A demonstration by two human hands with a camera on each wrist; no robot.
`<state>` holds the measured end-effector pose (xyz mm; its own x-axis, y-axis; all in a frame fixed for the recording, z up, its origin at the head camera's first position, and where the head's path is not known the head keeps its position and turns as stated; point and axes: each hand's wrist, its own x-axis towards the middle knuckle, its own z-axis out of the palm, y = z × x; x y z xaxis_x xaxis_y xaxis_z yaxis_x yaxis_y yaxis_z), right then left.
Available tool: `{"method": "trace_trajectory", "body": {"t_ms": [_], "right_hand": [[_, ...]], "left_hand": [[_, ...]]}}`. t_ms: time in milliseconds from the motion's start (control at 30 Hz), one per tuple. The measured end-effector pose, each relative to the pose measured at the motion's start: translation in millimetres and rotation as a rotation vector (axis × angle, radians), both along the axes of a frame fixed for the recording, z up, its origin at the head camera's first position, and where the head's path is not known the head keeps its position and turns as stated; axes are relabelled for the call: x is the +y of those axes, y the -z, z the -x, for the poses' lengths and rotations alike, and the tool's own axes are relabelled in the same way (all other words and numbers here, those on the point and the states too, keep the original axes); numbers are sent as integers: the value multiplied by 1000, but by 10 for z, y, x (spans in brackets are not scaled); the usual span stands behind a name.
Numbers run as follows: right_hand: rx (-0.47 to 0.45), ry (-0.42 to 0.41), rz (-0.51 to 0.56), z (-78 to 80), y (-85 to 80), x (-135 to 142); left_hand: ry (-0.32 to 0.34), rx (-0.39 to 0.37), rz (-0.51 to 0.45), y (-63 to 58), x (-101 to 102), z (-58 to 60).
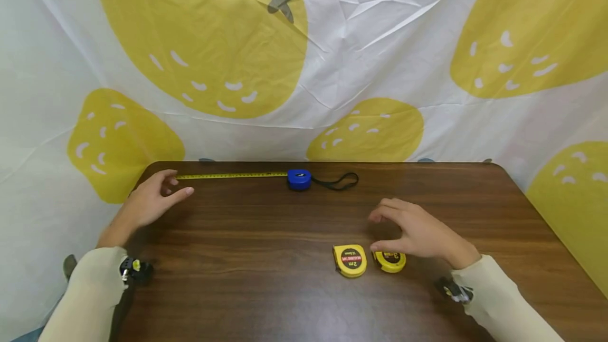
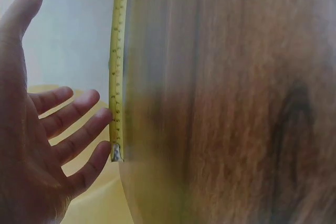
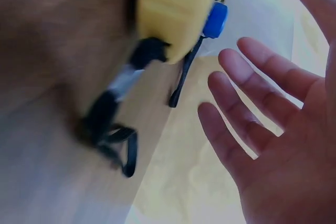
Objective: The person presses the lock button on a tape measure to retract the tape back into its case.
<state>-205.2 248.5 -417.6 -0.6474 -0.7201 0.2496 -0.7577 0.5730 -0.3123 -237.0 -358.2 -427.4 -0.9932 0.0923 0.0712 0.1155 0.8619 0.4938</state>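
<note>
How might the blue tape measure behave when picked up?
The thin yellow blade lies extended, so it may bend or retract suddenly. The black strap, lying in a loose loop, would probably dangle limply. The compact blue case looks rigid and likely keeps its shape.

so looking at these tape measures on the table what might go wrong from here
The yellow blade is drawn out of the blue tape measure; if unlocked, which I can't tell, it might snap back, its metal hook perhaps nicking the left grip beside it. The right grip partly covers one yellow tape measure in the head view, so a careless move could knock it.
</note>
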Motion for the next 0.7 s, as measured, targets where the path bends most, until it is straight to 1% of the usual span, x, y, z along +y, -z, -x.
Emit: {"method": "trace_trajectory", "body": {"t_ms": [167,300,500,700], "right_hand": [[20,14,11,172,-55,-140],[3,29,15,330,-72,-260],[-28,47,24,573,-91,-412],[-69,84,35,799,-73,-535]], "left_hand": [[-6,-13,0,-9,-47,31],[-13,-17,5,-8,-88,55],[-25,-13,47,-7,-131,106],[-29,17,65,-2,-147,170]]}}
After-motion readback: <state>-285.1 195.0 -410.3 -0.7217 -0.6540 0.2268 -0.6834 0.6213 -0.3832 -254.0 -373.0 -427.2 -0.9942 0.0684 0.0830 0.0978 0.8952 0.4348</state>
